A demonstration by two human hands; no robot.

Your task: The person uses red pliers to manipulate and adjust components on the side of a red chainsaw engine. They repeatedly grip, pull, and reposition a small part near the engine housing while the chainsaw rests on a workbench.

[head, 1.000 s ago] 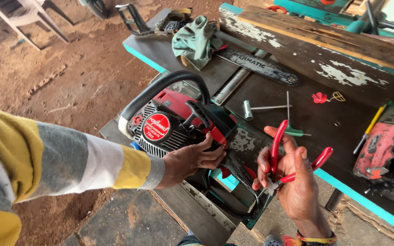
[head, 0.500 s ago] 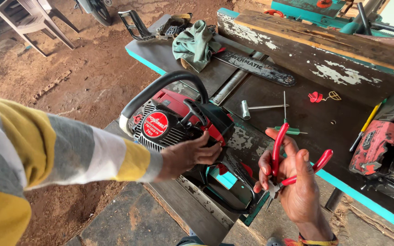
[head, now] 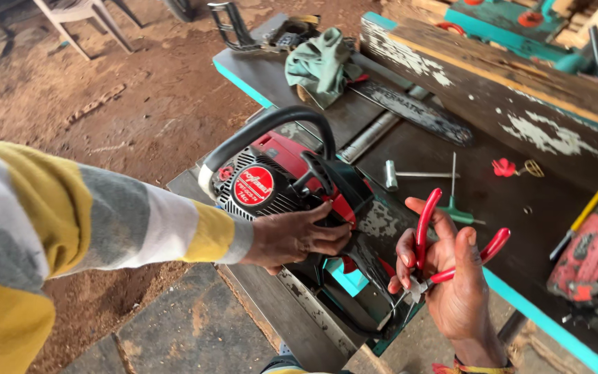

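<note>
A red and black chainsaw [head: 292, 201] sits on the edge of the dark workbench [head: 451, 159], with a round red label [head: 253, 185] on its side. The left hand [head: 297, 237] presses flat on it. The right hand [head: 451, 280] grips red-handled pliers [head: 444, 253] beside it.

The chainsaw [head: 292, 201] is now seen slightly higher and more central, the view having been shifted; the left hand [head: 299, 235] has been slid a little along its body; the red-handled pliers [head: 444, 242] in the right hand [head: 451, 277] have been raised slightly, handles spread wider.
</note>
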